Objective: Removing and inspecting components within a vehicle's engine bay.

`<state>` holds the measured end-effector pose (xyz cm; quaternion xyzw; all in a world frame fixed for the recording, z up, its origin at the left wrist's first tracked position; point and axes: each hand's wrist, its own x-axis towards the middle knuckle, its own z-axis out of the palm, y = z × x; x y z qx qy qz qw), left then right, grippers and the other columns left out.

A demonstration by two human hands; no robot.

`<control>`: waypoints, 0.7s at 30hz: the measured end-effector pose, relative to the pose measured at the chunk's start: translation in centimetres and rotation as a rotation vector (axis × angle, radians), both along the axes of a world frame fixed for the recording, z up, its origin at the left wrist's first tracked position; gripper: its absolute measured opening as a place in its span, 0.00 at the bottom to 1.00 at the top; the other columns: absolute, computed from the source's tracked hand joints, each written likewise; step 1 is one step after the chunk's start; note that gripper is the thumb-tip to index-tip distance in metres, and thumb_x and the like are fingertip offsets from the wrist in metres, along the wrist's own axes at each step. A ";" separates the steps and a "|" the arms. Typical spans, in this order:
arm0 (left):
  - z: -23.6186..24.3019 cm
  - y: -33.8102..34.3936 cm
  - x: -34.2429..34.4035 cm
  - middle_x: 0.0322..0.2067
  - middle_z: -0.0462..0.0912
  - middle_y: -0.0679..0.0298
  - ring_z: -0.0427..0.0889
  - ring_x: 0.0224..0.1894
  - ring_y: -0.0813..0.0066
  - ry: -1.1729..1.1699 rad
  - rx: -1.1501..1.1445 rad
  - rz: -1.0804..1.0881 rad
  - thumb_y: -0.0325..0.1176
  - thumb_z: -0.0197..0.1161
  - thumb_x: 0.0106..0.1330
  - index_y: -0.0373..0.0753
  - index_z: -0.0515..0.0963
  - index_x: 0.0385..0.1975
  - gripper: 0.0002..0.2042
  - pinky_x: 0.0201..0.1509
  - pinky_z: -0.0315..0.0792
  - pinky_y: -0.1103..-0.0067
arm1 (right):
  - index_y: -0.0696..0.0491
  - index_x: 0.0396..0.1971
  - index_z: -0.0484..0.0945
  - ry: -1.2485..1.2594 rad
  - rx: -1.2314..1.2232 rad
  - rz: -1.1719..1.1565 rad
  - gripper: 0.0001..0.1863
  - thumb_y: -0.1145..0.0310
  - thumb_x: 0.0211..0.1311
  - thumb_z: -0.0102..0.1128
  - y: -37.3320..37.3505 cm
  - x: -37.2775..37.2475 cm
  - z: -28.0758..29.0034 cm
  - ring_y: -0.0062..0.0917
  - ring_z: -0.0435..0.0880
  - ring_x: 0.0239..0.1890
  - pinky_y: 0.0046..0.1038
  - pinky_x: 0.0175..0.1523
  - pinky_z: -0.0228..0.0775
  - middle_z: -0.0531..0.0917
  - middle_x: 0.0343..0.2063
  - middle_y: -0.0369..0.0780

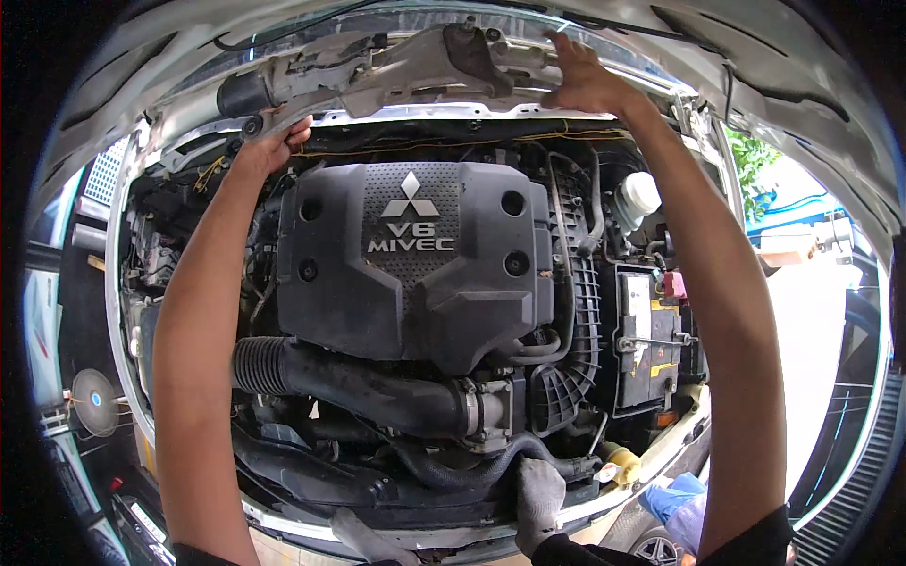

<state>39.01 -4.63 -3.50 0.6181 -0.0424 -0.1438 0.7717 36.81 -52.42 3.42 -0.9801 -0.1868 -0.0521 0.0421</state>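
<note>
A long grey metal wiper linkage (406, 80) with a dark round motor-like end (245, 92) lies across the far edge of the engine bay, below the windscreen. My left hand (269, 151) is closed around the underside of its left end, and part of the fingers is hidden behind the metal. At the other end, my right hand (595, 83) spans the linkage, thumb low and fingers over the top. Both arms reach out over the black plastic engine cover (330, 226).
The raised bonnet (783, 57) arches overhead. Right of the engine sit a battery (646, 344) and a white-capped reservoir (642, 193). A thick black intake hose (368, 382) crosses the front. Grey-socked feet (540, 495) rest at the near edge; blue cloth (675, 495) shows lower right.
</note>
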 end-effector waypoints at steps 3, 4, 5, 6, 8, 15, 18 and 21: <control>0.1 0.0 -0.1 0.19 0.69 0.69 0.63 0.18 0.81 0.012 0.005 -0.080 0.27 0.60 0.69 0.41 0.71 0.26 0.08 0.21 0.55 0.82 | 0.51 0.73 0.49 -0.333 0.161 0.232 0.58 0.48 0.49 0.77 6.7 -2.9 1.9 0.51 0.59 0.72 0.50 0.72 0.57 0.63 0.68 0.55; 0.2 -0.2 -0.4 0.19 0.69 0.68 0.63 0.18 0.81 0.055 -0.014 -0.063 0.27 0.60 0.69 0.41 0.71 0.25 0.09 0.21 0.55 0.83 | 0.51 0.73 0.49 -0.330 0.169 0.236 0.58 0.48 0.49 0.77 9.5 -3.6 2.9 0.51 0.59 0.72 0.50 0.72 0.57 0.63 0.68 0.55; 0.5 0.0 -0.4 0.19 0.69 0.68 0.63 0.18 0.81 0.048 -0.008 -0.053 0.27 0.60 0.69 0.41 0.71 0.25 0.09 0.21 0.55 0.83 | 0.49 0.72 0.55 -0.329 0.060 0.307 0.52 0.51 0.50 0.74 12.2 -4.4 4.5 0.48 0.61 0.71 0.43 0.72 0.56 0.64 0.68 0.53; 0.3 0.1 -0.5 0.19 0.69 0.68 0.63 0.19 0.81 0.039 -0.005 -0.034 0.28 0.59 0.69 0.41 0.71 0.25 0.09 0.22 0.55 0.82 | 0.47 0.70 0.62 -0.322 -0.051 0.376 0.46 0.54 0.51 0.72 14.3 -4.8 5.2 0.45 0.63 0.71 0.36 0.73 0.54 0.65 0.69 0.51; -0.5 -0.8 -0.3 0.19 0.69 0.67 0.65 0.20 0.79 0.023 -0.034 0.030 0.27 0.58 0.70 0.40 0.72 0.24 0.09 0.22 0.56 0.81 | 0.49 0.71 0.57 -0.353 -0.063 0.383 0.51 0.49 0.50 0.74 16.8 -4.6 4.5 0.48 0.63 0.70 0.42 0.72 0.57 0.65 0.68 0.52; -2.8 -1.4 0.4 0.21 0.71 0.67 0.67 0.21 0.78 0.056 -0.109 0.086 0.31 0.59 0.71 0.40 0.71 0.26 0.10 0.23 0.59 0.79 | 0.62 0.68 0.59 0.203 0.066 0.364 0.62 0.32 0.41 0.73 22.4 -0.4 7.2 0.46 0.74 0.63 0.44 0.67 0.67 0.72 0.61 0.57; -4.1 0.8 0.9 0.22 0.71 0.69 0.69 0.22 0.79 0.022 -0.168 -0.040 0.29 0.60 0.70 0.40 0.73 0.29 0.07 0.24 0.61 0.81 | 0.57 0.68 0.63 0.048 0.036 0.402 0.65 0.22 0.37 0.66 25.3 0.5 5.7 0.52 0.71 0.64 0.44 0.67 0.66 0.69 0.63 0.59; -4.3 1.7 0.6 0.23 0.74 0.69 0.70 0.22 0.80 -0.024 -0.078 -0.001 0.28 0.62 0.69 0.39 0.77 0.31 0.04 0.24 0.62 0.82 | 0.55 0.68 0.63 0.077 -0.041 0.378 0.67 0.20 0.34 0.66 25.9 0.2 6.7 0.56 0.70 0.64 0.44 0.68 0.65 0.69 0.62 0.60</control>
